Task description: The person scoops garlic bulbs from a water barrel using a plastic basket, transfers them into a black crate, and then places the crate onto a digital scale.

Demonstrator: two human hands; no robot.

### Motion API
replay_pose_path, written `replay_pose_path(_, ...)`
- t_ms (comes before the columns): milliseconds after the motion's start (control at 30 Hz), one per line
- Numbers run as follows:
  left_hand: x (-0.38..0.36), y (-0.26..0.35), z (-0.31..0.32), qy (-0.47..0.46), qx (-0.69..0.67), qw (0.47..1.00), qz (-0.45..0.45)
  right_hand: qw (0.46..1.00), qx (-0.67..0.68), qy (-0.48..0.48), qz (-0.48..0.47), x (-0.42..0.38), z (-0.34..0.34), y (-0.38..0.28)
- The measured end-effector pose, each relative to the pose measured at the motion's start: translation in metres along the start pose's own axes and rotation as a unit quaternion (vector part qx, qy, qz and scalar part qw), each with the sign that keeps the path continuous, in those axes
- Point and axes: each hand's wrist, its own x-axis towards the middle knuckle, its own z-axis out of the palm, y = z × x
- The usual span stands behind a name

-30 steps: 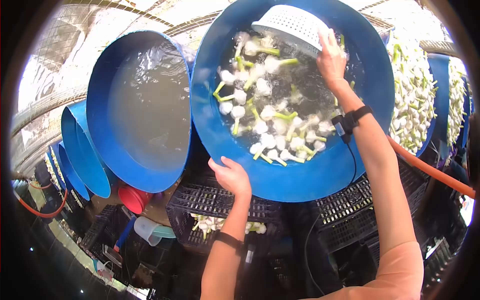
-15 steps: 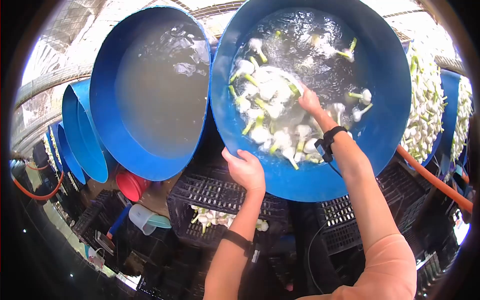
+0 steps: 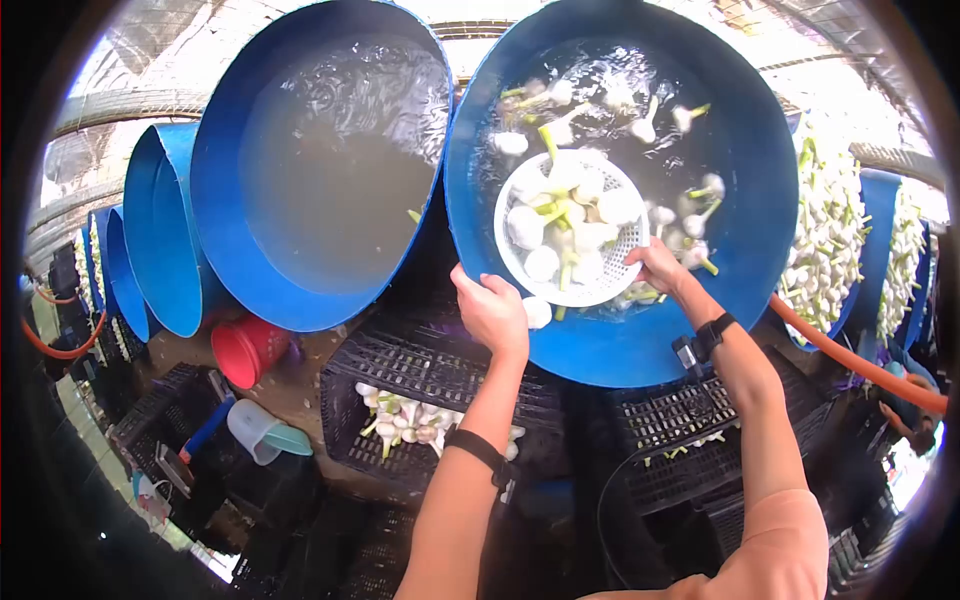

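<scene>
The right hand (image 3: 655,268) grips the rim of a white perforated colander (image 3: 570,228) at about its 4 o'clock edge, fingers curled over the lip. The colander sits low in the blue tub (image 3: 760,240) of water, heaped with white garlic bulbs (image 3: 560,215) and their green stalks. More loose bulbs (image 3: 690,215) float around it from 12 to 3 o'clock. The left hand (image 3: 492,312) is clamped on the tub's near rim at about 8 o'clock of the colander, just beside its edge; one bulb lies right against the thumb side.

To the left stands a second blue tub (image 3: 215,200) holding murky water only, and further tubs line up behind it at 9 o'clock. Below the hands are black plastic crates (image 3: 400,370), one holding a small pile of bulbs. A red pot (image 3: 243,350) and a pale jug (image 3: 255,430) lie near 8 o'clock, and an orange hose (image 3: 850,350) runs along the tub's right side.

The load looks heavy and is held by one edge only, so I judge the colander could tip away from the grip and spill bulbs back into the water. A wet rim may also slip through the fingers. Bulbs piled above the lip at the near side could roll over the tub's edge onto the crates.
</scene>
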Motion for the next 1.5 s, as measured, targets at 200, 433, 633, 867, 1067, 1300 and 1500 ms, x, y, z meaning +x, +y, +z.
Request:
replay_pose_path(200,-0.003,0.001,-0.009,-0.011,-0.033,0.999,0.015,0.983,-0.090,0.113,-0.111,-0.088,-0.015,-0.025)
replay_pose_path(433,-0.034,-0.032,-0.082,-0.096,-0.257,0.961,0.035,0.964,-0.091,0.138,-0.209,-0.220,0.036,-0.050)
replay_pose_path(633,-0.101,-0.091,-0.212,-0.136,-0.556,0.785,-0.236,0.922,-0.219,0.184,-0.260,-0.315,0.163,-0.003)
replay_pose_path(867,-0.103,-0.221,-0.269,-0.024,-0.601,0.682,-0.417,0.696,-0.433,0.231,-0.524,-0.310,0.316,0.137)
replay_pose_path(1067,-0.083,-0.294,-0.253,0.001,-0.609,0.665,-0.432,0.646,-0.411,0.190,-0.615,-0.282,0.328,0.183)
replay_pose_path(1300,-0.050,-0.333,-0.239,-0.036,-0.566,0.798,-0.204,0.646,-0.416,0.130,-0.627,-0.284,0.317,0.175)
replay_pose_path(1500,-0.062,-0.310,-0.236,-0.122,0.055,0.988,-0.084,0.853,-0.208,0.234,-0.418,-0.280,0.264,0.134)
